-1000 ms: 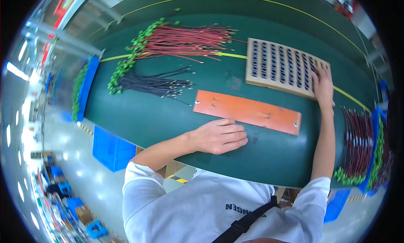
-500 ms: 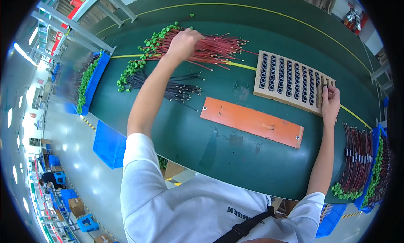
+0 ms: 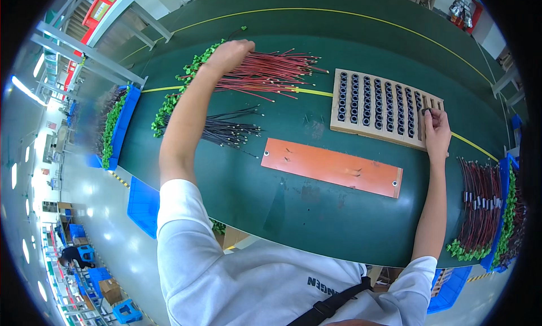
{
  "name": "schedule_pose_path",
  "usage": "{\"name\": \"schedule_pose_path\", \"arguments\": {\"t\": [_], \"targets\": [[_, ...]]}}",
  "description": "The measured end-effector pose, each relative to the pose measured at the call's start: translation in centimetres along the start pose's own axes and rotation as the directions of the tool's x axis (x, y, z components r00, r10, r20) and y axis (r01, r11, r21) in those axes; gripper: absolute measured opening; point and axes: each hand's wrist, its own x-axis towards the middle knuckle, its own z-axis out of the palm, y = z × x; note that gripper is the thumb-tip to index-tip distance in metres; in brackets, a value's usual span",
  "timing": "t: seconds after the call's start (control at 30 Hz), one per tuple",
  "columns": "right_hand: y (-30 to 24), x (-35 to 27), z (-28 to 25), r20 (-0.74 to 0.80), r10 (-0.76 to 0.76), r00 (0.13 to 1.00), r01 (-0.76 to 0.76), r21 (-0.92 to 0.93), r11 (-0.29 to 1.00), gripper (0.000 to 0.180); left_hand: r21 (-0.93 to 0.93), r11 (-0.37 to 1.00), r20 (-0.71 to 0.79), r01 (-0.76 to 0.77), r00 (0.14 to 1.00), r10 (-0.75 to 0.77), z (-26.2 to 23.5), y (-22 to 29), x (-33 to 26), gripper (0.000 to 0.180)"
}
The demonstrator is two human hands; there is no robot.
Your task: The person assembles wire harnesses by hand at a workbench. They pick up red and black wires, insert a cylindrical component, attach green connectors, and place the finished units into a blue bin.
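Note:
My left hand (image 3: 228, 56) is over a spread bundle of red wires (image 3: 271, 72) with green connectors (image 3: 197, 60) at their left ends. Its fingers are closed at the wires, seemingly on a red wire, though the back of the hand hides most of the grip. At the right of a wooden tray (image 3: 361, 129), my right hand (image 3: 437, 133) pinches a small black ring-shaped part (image 3: 426, 111) between thumb and fingers. Rows of similar black rings (image 3: 389, 105) fill most of the tray's slots.
Black wires (image 3: 226, 129) with green connectors lie nearer me. An orange plate (image 3: 333, 168) with small pins rests on the green table (image 3: 305, 224). Blue bins of wires stand at the left (image 3: 119, 128) and right (image 3: 504, 213) ends, beside a bundle of dark red wires (image 3: 477, 201).
My left hand has moved left across the red wires, and one long wire's end has shifted left too. The right hand stays at the tray with the black ring. The view has shifted slightly.

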Motion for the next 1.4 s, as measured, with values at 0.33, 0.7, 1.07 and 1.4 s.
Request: {"name": "schedule_pose_path", "arguments": {"t": [0.33,0.7,1.07,1.4], "targets": [[1.8,0.5,-0.3,0.041,-0.043,0.998,0.043,0.001,0.999,0.030,0.125,0.972,-0.047,0.198,0.980,-0.194,-12.0,-1.6,-13.1,0.011],[2.4,0.8,-0.1,0.079,-0.032,0.996,0.035,-0.032,0.999,0.028,0.031,0.961,0.184,0.276,0.943,-0.276,-4.6,-1.3,-22.1,0.015],[1.4,0.5,-0.3,0.110,0.046,0.993,-0.038,-0.072,0.997,0.026,0.065,0.971,0.286,0.232,0.928,-0.241,-4.7,-1.9,-20.9,0.010],[2.6,1.1,-1.8,0.005,0.157,0.988,-0.122,0.660,0.741,0.026,-0.233,0.829,-0.243,0.509,0.795,-0.556,-12.3,-4.0,-21.7,0.021]]}}
